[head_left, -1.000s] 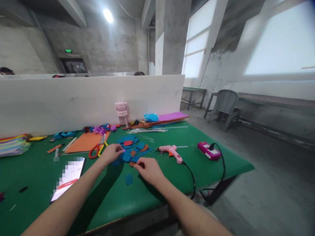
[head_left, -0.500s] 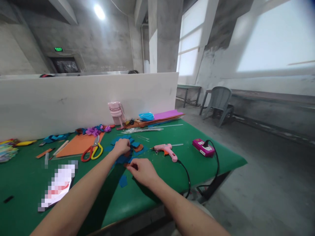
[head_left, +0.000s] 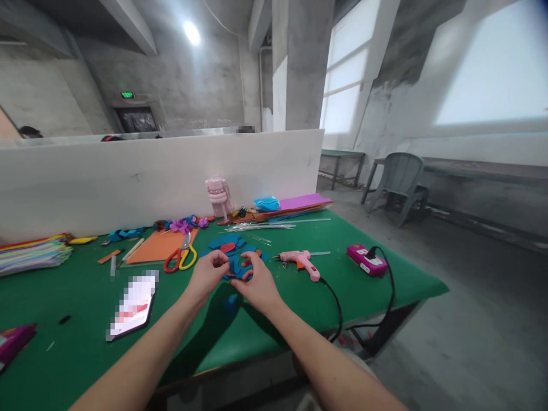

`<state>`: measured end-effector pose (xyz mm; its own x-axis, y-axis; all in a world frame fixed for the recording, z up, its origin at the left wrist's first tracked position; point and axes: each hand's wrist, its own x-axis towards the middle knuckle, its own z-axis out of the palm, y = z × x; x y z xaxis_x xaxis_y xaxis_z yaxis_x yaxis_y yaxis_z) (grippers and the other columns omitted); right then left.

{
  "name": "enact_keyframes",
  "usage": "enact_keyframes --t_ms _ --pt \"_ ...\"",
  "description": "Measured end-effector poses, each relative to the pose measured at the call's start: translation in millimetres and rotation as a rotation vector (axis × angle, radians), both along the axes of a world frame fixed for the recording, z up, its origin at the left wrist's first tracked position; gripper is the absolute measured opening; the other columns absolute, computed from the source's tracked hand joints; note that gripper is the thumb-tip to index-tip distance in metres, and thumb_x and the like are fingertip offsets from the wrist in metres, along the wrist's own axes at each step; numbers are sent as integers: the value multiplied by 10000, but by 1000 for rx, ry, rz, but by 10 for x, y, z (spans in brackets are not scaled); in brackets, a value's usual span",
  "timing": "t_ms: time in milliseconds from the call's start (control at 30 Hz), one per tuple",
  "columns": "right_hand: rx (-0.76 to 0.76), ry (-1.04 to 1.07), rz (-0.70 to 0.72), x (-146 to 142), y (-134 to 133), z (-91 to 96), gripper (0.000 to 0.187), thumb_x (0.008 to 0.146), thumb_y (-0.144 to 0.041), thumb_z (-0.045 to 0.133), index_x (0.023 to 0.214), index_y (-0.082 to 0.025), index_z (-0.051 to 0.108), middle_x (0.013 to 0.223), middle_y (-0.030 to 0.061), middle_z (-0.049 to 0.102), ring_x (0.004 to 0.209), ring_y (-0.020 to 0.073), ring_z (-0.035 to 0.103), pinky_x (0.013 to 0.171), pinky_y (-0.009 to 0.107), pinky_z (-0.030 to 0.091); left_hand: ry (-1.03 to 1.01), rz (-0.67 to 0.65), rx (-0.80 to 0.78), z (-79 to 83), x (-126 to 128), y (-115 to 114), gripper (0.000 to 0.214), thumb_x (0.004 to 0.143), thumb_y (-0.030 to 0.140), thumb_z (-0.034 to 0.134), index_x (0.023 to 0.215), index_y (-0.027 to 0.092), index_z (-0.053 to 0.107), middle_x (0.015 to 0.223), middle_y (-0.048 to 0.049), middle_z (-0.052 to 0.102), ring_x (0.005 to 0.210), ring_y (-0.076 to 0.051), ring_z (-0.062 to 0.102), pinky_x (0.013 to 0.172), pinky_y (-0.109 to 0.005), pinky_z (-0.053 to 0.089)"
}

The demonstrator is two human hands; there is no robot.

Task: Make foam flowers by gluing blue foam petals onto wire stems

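Note:
My left hand (head_left: 208, 275) and my right hand (head_left: 258, 283) are raised close together above the green table (head_left: 299, 308), fingers pinched on small blue and orange foam pieces (head_left: 237, 269) held between them. Behind the hands lies a pile of blue and red foam cut-outs (head_left: 226, 245). One loose blue piece (head_left: 232, 299) rests on the table under my wrists. A pink glue gun (head_left: 299, 261) lies just right of my right hand, its black cord (head_left: 334, 308) running off the table's edge.
Red-and-yellow scissors (head_left: 180, 258) lie on an orange sheet (head_left: 156, 248) to the left. A phone (head_left: 133, 305) lies near my left forearm. A pink power strip (head_left: 367, 261) sits at right. A white partition (head_left: 149, 177) backs the table. Stacked coloured sheets (head_left: 29, 254) are far left.
Both hands lifted off the table and came together, holding foam pieces between them. The left hand drew back from the pile. The camera shifted slightly.

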<state>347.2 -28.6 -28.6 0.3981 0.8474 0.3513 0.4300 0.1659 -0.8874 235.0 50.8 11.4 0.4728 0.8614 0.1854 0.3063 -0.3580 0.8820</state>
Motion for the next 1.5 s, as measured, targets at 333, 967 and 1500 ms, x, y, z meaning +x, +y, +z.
enact_keyframes --t_ms 333,967,1500 --pt "-9 126 72 -47 26 11 82 721 -249 504 750 -183 541 646 -13 569 593 120 544 598 247 454 -42 -74 -149 -108 -166 -56 159 595 274 615 644 160 516 580 42 501 546 -93 472 497 -201 353" --pt "-127 491 197 -35 64 -23 138 656 -260 576 734 -157 527 526 -44 555 463 81 514 506 210 435 -218 -76 -344 -99 -283 -1 314 680 452 596 734 152 522 581 29 519 496 -73 447 463 -188 341" --pt "-306 -137 474 -256 -136 -6 92 742 -216 531 697 -160 588 561 -24 588 500 74 514 482 168 363 174 -5 -101 -284 -484 459 202 635 340 555 724 158 555 514 35 529 478 -119 512 461 -225 394"
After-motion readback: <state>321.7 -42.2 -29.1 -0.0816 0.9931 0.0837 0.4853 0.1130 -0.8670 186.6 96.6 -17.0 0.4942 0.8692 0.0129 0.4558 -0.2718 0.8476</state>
